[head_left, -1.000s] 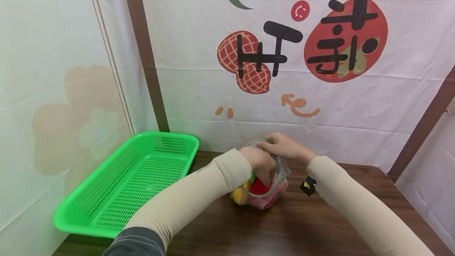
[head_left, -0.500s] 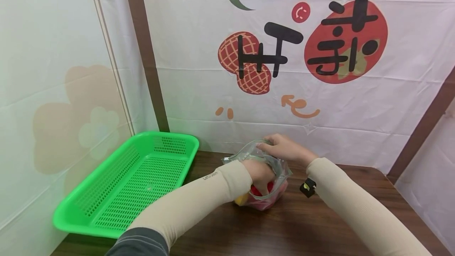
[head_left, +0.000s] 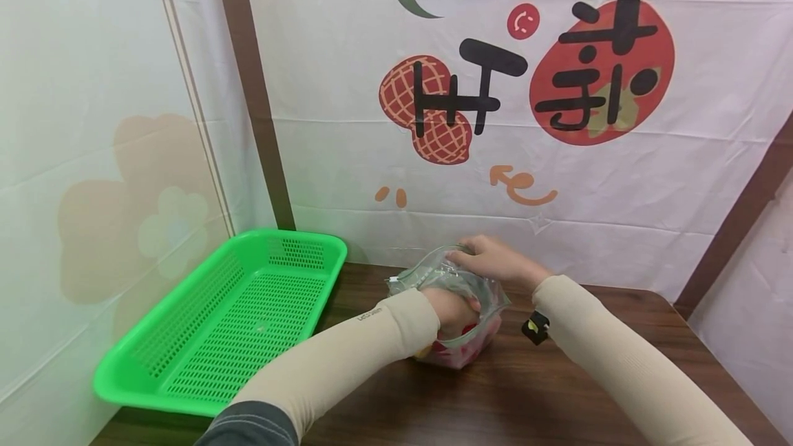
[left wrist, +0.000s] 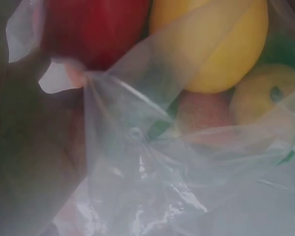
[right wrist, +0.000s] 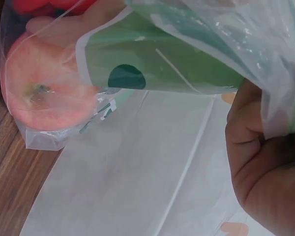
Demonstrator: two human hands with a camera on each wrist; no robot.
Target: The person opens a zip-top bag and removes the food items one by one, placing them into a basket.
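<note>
A clear zip-top plastic bag (head_left: 455, 353) stands on the dark wooden table with its mouth spread wide. My right hand (head_left: 495, 260) pinches the far rim of the bag; its curled fingers show in the right wrist view. My left hand (head_left: 452, 310) reaches down inside the bag, fingers mostly hidden in the head view. In the right wrist view the left fingers (right wrist: 64, 32) lie between a pinkish apple (right wrist: 51, 88) and a red fruit; I cannot tell whether they grip either. The left wrist view shows a red fruit (left wrist: 96, 29), a yellow fruit (left wrist: 211, 44) and a smaller yellow-orange fruit (left wrist: 265, 96).
A green slotted plastic basket (head_left: 328, 281) stands on the table at the left. A white printed cloth (head_left: 334, 157) hangs behind the table and along its sides. A small black device (head_left: 535, 327) sits by the right wrist.
My left hand has sunk deeper into the bag, covering the red and yellow fruit. The rim around it stands more upright and open. The right hand keeps holding the far rim.
</note>
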